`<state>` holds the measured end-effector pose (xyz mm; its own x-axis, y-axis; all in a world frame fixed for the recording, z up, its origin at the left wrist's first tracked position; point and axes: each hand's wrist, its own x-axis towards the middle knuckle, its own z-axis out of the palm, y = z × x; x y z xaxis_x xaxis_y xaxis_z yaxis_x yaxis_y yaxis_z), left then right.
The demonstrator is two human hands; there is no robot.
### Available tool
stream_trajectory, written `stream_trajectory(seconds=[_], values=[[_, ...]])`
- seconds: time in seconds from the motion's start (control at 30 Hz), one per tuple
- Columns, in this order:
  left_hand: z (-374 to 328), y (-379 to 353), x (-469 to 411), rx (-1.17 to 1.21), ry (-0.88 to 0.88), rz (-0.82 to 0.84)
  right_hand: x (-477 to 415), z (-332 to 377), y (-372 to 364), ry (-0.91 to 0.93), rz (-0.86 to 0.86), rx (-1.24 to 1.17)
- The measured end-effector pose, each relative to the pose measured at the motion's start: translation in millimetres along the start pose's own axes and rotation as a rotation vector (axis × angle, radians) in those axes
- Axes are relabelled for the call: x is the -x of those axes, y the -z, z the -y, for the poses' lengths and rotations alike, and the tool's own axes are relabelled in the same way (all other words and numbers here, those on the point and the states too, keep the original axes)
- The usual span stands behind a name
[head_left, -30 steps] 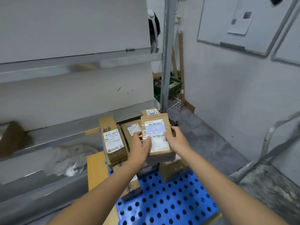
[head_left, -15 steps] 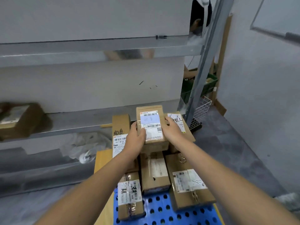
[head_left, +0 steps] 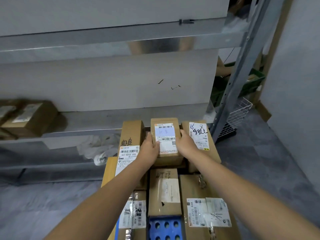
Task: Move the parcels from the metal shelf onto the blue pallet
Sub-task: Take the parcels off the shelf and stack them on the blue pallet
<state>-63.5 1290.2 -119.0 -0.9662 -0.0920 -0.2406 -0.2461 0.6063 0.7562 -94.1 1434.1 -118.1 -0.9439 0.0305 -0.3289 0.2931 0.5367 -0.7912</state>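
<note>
A small brown parcel (head_left: pixel 166 135) with a white and blue label is held between both hands at the far end of the blue pallet (head_left: pixel 164 227). My left hand (head_left: pixel 149 149) grips its left side and my right hand (head_left: pixel 186 144) grips its right side. It sits low between a tall parcel (head_left: pixel 131 135) on the left and a parcel marked with black writing (head_left: pixel 199 135) on the right. Whether it rests on the boxes beneath I cannot tell. Several more parcels (head_left: pixel 164 191) cover the pallet nearer to me. The metal shelf (head_left: pixel 86 122) runs behind.
Two more brown parcels (head_left: pixel 29 116) lie on the shelf at far left. Crumpled white plastic (head_left: pixel 98 149) lies on the lower shelf level. A slanted metal upright (head_left: pixel 239 71) stands right, with a white wire basket (head_left: pixel 237 115) beside it on the grey floor.
Both hands have carried the small parcel forward and down into the gap between the far parcels. The view has tilted down and left, so more of the pallet's load shows.
</note>
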Motion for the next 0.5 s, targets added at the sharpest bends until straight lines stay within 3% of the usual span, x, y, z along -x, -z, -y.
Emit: stream_trajectory(seconds=[0.3, 0.5], values=[[7.5, -4.8, -1.0, 0.003, 0.001, -0.09, -3.0, -4.4, 1.1, 0.002, 0.063, 0.088], [5.1, 6.2, 37.5, 0.002, -0.128, -0.255, 15.2, 23.7, 3.9, 0.325, -0.119, 0.105]])
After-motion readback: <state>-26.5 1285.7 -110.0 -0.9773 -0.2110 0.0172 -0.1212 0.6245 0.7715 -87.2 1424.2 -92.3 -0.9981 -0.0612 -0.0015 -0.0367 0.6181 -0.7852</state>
